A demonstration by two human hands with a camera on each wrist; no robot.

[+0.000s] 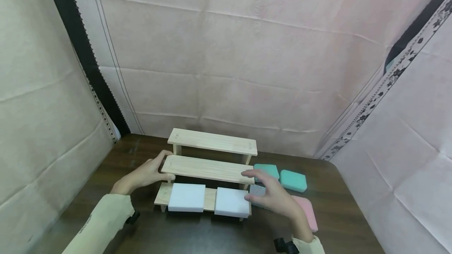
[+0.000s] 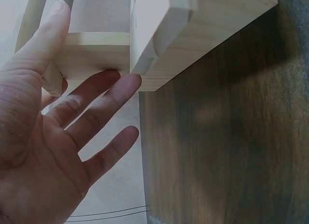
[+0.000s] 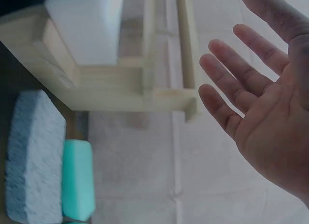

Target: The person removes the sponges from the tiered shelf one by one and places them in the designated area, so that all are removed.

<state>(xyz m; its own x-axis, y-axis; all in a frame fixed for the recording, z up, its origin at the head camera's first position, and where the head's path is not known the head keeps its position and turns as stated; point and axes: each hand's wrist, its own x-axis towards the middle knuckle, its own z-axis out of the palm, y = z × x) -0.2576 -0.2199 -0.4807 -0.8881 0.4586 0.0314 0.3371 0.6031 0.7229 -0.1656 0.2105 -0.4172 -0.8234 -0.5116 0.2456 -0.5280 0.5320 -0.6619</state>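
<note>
A pale wooden three-tier shelf (image 1: 208,168) stands on the brown table. My left hand (image 1: 148,173) is at the left end of its middle tier, thumb in front and fingers spread along the side; in the left wrist view the fingertips (image 2: 129,84) are right at the wood. Two white rectangular blocks, a left one (image 1: 186,197) and a right one (image 1: 232,202), lie on the lowest tier. Over the shelf's right end hovers my right hand (image 1: 273,197), its fingers extended and apart. In the right wrist view its palm is bare.
Right of the shelf lie two teal blocks (image 1: 293,180), a speckled blue-grey sponge (image 3: 34,159) and a pink block (image 1: 306,211). Behind the table hangs a pale cloth wall (image 1: 226,89), with more cloth at both sides. The table's right edge slants towards the front.
</note>
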